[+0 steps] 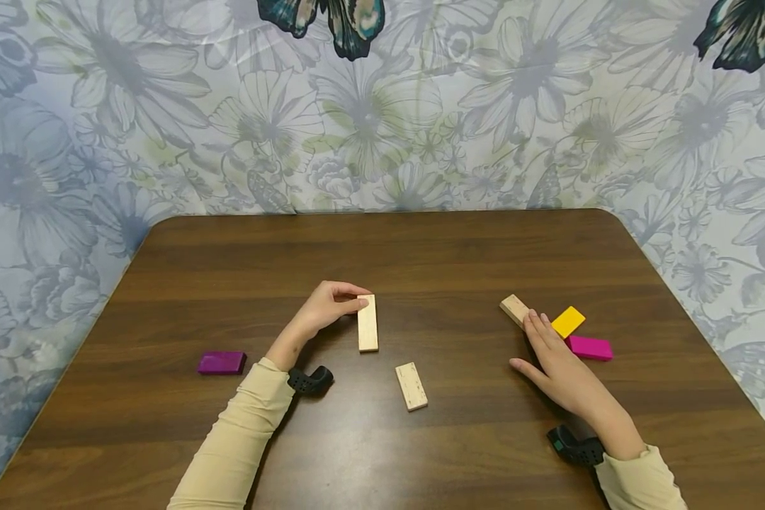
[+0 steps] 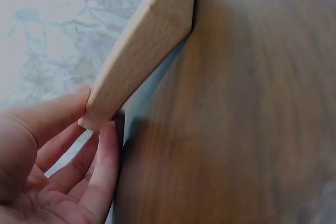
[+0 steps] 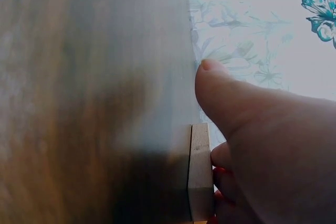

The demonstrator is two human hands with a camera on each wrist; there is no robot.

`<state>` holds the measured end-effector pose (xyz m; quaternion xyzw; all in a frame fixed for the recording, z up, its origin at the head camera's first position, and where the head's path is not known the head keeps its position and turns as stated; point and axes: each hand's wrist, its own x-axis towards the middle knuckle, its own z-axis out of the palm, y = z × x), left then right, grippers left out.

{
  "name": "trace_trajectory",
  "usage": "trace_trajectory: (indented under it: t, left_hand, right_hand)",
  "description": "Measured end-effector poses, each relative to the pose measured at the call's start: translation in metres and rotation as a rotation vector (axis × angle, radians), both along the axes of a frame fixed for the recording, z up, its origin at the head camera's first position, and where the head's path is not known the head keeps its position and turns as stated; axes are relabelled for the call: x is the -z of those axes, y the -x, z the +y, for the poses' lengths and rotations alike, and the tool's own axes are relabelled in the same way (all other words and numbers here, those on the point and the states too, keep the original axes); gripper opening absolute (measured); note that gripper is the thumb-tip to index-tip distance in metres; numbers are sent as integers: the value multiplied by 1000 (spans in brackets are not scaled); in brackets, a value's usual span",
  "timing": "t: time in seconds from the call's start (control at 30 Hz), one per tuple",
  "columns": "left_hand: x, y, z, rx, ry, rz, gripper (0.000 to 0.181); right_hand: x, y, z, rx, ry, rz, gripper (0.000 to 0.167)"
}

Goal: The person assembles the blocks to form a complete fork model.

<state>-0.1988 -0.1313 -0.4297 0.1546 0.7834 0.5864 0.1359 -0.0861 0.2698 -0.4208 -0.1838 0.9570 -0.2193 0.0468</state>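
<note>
My left hand pinches one end of a plain wooden block between thumb and fingers, left of the table's middle. In the left wrist view, the wooden block stretches away from the fingertips, its far end close to the tabletop. Over on the right, my right hand lies with fingers straight, touching another plain wooden block and partly covering it. Just beside those fingers are a yellow block and a pink block. The right wrist view shows the wooden block by the fingers.
Between the hands, a plain wooden block lies flat. A purple block sits left of the left forearm. The brown wooden table ends at a flowered wall behind. Each wrist wears a black camera band.
</note>
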Motion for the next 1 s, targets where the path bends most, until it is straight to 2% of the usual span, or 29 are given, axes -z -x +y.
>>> trace_trajectory:
  t: [0.27, 0.33, 0.43, 0.77, 1.0]
  left_hand:
    - [-3, -4, 5, -52, 175, 172, 22]
    - [-2, -5, 7, -57, 207, 195, 21]
    - [-1, -4, 10, -64, 227, 209, 20]
    - [7, -3, 18, -65, 218, 244, 20]
    - [5, -5, 19, -62, 210, 245, 20]
  right_hand:
    - [0, -1, 0, -1, 3, 5, 79]
    - [0, -1, 0, -2, 4, 6, 79]
    - [-1, -1, 0, -4, 1, 2, 80]
    - [0, 0, 1, -10, -6, 8, 80]
    - [1, 0, 0, -13, -7, 12, 80]
